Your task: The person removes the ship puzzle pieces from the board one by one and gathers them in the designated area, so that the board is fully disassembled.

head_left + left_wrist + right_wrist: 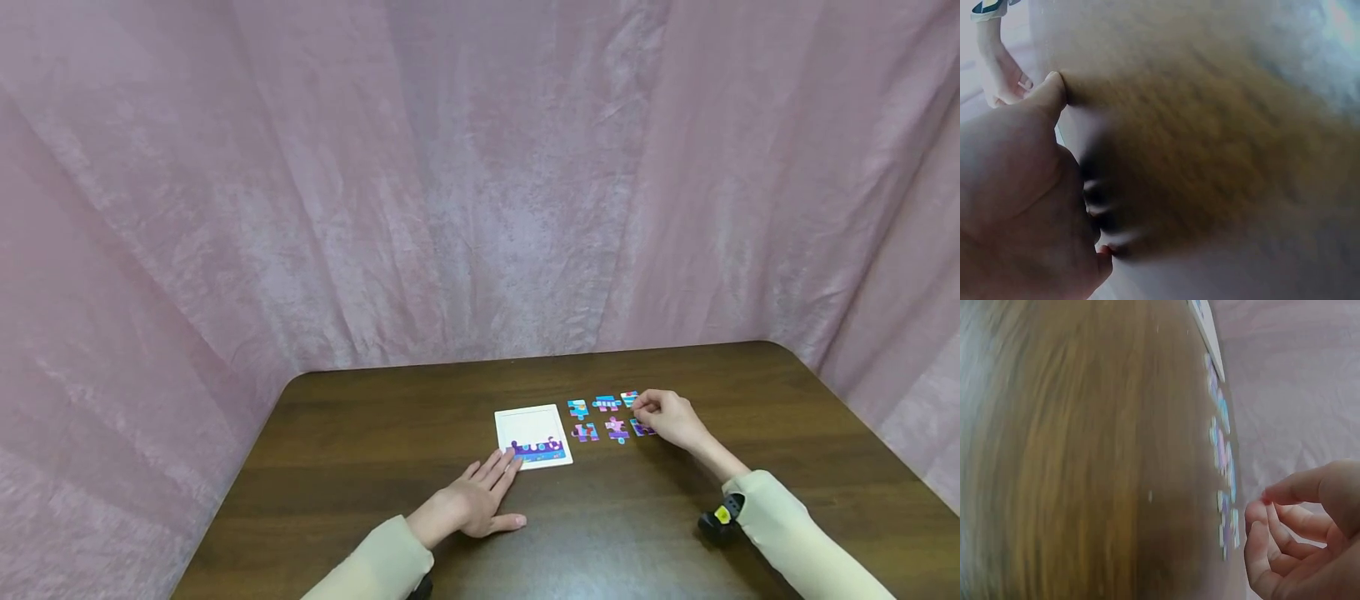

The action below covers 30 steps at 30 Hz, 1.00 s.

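While the right hand point(670, 419) has its grip together, bare fingertips touching just beside six loose pieces point(617, 431) on the desk point(600, 517), the left hand point(480, 500) has straight fingers on the near-left corner of the tray point(528, 423). Tray's got a purple-and-blue strip point(542, 451) filling its near side. Only the head view gets the whole strip; right wrist just catches a tray corner.

This looks like a curtained-off filming corner, since pink curtains point(480, 192) hang from nine round to three o'clock behind a wooden table point(630, 533) at six, with a wrist camera point(718, 525) at four.
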{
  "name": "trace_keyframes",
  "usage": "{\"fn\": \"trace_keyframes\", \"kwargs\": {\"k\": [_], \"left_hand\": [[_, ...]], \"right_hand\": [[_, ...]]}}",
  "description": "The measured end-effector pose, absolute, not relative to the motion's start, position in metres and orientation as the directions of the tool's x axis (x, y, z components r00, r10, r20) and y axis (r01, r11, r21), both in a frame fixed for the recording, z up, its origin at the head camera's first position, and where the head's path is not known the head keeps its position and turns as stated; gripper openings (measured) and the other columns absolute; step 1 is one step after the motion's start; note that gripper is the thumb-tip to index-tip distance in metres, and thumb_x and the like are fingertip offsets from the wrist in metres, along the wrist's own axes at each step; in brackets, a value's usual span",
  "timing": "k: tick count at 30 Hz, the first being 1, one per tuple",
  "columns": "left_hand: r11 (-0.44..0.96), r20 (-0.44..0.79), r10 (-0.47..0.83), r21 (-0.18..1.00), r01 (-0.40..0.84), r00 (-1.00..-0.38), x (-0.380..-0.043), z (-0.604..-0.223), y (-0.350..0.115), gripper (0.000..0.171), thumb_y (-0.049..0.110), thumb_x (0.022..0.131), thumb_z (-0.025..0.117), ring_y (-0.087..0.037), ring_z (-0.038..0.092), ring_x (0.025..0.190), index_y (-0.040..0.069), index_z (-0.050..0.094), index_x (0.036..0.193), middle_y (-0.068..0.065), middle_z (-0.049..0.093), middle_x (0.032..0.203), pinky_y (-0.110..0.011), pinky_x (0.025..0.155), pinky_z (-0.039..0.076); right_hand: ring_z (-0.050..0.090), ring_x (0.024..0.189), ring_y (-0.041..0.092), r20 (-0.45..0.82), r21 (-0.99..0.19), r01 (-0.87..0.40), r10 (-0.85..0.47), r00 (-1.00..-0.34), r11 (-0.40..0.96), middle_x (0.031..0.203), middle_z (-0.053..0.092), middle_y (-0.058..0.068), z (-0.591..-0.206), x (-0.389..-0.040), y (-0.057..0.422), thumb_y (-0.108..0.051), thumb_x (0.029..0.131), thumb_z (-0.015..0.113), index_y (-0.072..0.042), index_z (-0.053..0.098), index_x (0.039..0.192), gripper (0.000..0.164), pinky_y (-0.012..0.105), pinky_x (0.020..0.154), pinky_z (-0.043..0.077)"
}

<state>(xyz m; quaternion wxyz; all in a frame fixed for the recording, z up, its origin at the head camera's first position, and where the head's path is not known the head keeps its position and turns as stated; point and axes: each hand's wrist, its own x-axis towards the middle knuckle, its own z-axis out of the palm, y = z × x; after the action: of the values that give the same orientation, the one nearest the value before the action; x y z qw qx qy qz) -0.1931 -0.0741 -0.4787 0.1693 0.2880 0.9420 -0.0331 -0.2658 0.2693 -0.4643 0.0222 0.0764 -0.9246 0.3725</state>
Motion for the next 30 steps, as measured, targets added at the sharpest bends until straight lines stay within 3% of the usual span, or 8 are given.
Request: {"fn": "trace_keyframes", "kwargs": {"k": [12,18,23,30], "left_hand": [[0.845,-0.353,0.495,-0.018,0.534,-0.794,-0.187,-0.457,-0.065,0.086,0.066,0.092,0.042,-0.018,0.013,0.151,0.016,0.014,0.156,-0.001,0.010,0.164,-0.043,0.118,0.027],[0.831,-0.335,0.510,-0.045,0.555,-0.792,-0.186,-0.455,-0.062,0.087,0.066,0.090,0.047,-0.021,0.020,0.149,0.013,0.021,0.154,-0.006,0.018,0.162,-0.042,0.115,0.032],[0.812,-0.322,0.538,-0.049,0.582,-0.779,-0.187,-0.455,-0.061,0.086,0.066,0.089,0.048,-0.023,0.026,0.147,0.018,0.021,0.155,-0.006,0.023,0.160,-0.042,0.114,0.034],[0.793,-0.307,0.551,-0.098,0.602,-0.776,-0.189,-0.447,-0.056,0.085,0.068,0.085,0.052,-0.022,0.033,0.141,0.027,0.022,0.154,-0.006,0.030,0.154,-0.041,0.111,0.038]], "right_hand": [[0.065,0.074,0.016,0.090,-0.768,-0.198,-0.203,-0.975,0.609,0.089,0.071,0.016,-0.456,-0.261,0.241,-0.003,0.091,0.059,0.003,0.067,0.098,0.012,0.021,0.058,0.049],[0.064,0.068,0.018,0.065,-0.785,-0.244,-0.316,-0.947,0.570,0.081,0.068,0.015,-0.461,-0.260,0.229,-0.003,0.092,0.059,0.005,0.065,0.097,0.011,0.022,0.057,0.050],[0.060,0.069,0.016,0.051,-0.807,-0.286,-0.421,-0.906,0.517,0.082,0.066,0.015,-0.465,-0.260,0.216,-0.002,0.092,0.058,0.005,0.064,0.099,0.011,0.020,0.057,0.047],[0.057,0.070,0.002,0.098,-0.741,-0.415,-0.527,-0.844,0.528,0.082,0.066,0.006,-0.468,-0.262,0.196,-0.005,0.083,0.070,0.002,0.067,0.096,0.015,0.017,0.065,0.050]]}}
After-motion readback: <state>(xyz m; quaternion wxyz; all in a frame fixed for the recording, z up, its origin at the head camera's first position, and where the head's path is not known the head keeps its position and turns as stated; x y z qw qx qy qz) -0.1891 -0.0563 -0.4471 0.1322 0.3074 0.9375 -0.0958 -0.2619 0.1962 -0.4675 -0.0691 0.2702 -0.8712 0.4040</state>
